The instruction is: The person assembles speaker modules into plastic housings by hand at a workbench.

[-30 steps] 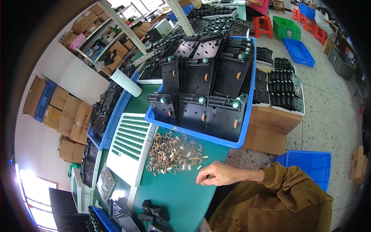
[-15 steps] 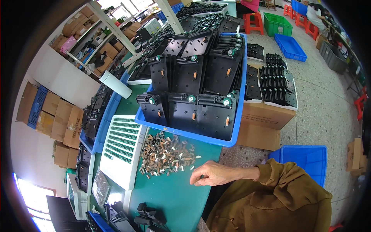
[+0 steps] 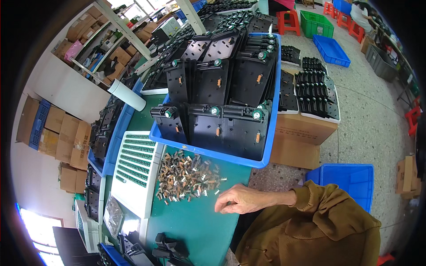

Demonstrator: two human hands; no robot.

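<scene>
My right hand [image 3: 237, 199] rests by the right edge of the green tabletop [image 3: 195, 224], its fingers curled together in a loose fist. Whatever the fingers may hold is hidden. Closest to it is a loose heap of small brown, white and dark connectors [image 3: 186, 176], just to the left and apart from the hand. Beyond the heap stands a blue tray [image 3: 213, 154] packed with upright black panels [image 3: 208, 84], several with an orange-brown connector and a round green-and-white part. A white tray [image 3: 133, 195] with rows of small green circuit boards [image 3: 134, 162] lies left of the heap. My left hand is out of view.
A white cylinder [image 3: 127, 95] leans beside the tray at the left. Black devices [image 3: 171, 246] and a clear plastic bag [image 3: 113, 213] lie near the front. On the floor at right are a blue bin [image 3: 348, 181] and a cardboard box [image 3: 306, 133] bearing more black parts.
The whole view has shifted a little, so the trays and heap appear slightly further left and up. My right hand keeps the same curled pose at the table edge.
</scene>
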